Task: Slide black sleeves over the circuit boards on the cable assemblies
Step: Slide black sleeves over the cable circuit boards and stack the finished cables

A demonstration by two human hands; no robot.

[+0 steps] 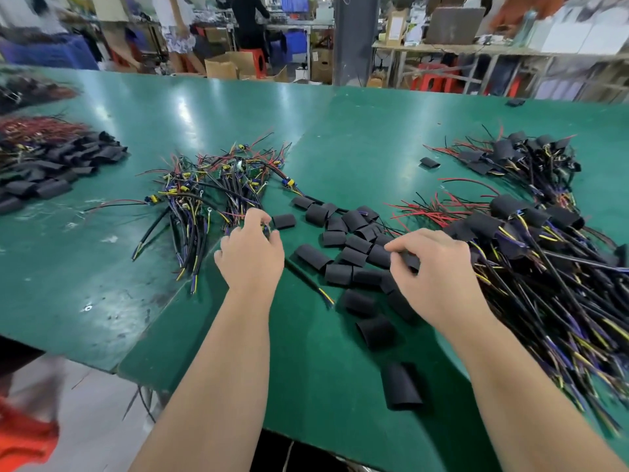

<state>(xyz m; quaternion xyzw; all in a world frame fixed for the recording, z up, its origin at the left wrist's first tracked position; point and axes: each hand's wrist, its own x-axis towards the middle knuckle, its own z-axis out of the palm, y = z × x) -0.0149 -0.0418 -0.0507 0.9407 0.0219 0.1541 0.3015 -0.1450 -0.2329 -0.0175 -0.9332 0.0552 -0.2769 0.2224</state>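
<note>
Progress, by judgement: partly complete. Two heaps of sleeved cables lie at right and upper right. One heap of bare cables remains at centre left, its strands too tangled to count. About two dozen loose sleeves lie at centre, with a further sleeve heap at upper left. The left hand closes its fingers on the bare cables. The right hand pinches one sleeve.

On table: bare cable assys ctr-left, loose sleeves ctr, sleeved assys at right w/ smaller bunch upper right; another sleeve heap far left.
</note>
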